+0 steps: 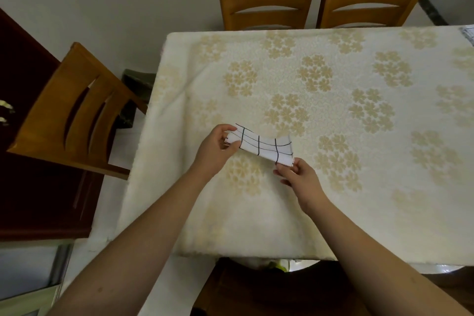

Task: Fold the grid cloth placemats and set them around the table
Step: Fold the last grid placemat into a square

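Both hands pinch the folded grid placemat (pixel 264 145) just above the tabletop (pixel 333 79), left hand (pixel 218 147) fingers curled round one end, right hand (pixel 298 174) nipping the other; keep edges aligned and lower it flat, I'd judge.

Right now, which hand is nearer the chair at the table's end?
Left. The left hand holds the placemat's end toward that chair; the right hand pinches the opposite end, farther away.
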Available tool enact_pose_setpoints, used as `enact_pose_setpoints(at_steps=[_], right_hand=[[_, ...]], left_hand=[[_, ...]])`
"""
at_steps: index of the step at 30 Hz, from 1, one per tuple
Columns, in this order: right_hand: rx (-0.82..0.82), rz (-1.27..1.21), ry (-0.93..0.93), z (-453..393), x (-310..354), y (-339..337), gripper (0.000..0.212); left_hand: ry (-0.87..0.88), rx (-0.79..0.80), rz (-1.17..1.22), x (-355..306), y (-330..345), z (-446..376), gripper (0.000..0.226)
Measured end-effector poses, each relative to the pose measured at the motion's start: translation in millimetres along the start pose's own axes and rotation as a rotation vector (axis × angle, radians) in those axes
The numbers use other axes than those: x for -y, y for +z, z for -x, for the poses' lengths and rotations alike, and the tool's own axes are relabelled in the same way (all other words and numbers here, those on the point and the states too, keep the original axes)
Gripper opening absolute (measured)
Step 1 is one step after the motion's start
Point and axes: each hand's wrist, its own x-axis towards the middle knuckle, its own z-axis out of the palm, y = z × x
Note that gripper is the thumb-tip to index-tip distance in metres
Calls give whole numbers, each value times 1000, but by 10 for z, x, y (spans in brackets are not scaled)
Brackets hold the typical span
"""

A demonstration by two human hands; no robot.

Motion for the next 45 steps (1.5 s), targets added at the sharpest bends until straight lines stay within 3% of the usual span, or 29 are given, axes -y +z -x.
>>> enact_pose_setpoints(at_steps=[3,9,15,25,31,34,37,40,45], right_hand=[[-67,273,-63,59,-231,-13,18],[-19,547,44,226,-710,-12,1],[-75,644,-20,247,-720,14,6],[-169,855,-193,231,-627,4,13],[-228,575,-435,155,-384,75,15],[-124,301,-288,201,-113,98,14],[-96,96,-130,172,-23,89,22],[-76,87,32,96,-72,88,30],[-54,174,31,49,-157,82,40]], left_hand=[[-53,-66,29,345,88,236,35],[-437,-119,-53,1081,238,781,30],[-466,-137,-60,1046,246,713,35],[-456,-146,160,918,220,744,39],[-147,-238,-51,536,117,620,38],[-12,-276,-8,274,28,523,37],[-19,-285,34,210,-14,416,37],[-83,-248,-50,322,8,369,37],[-59,-153,-150,455,22,426,33]])
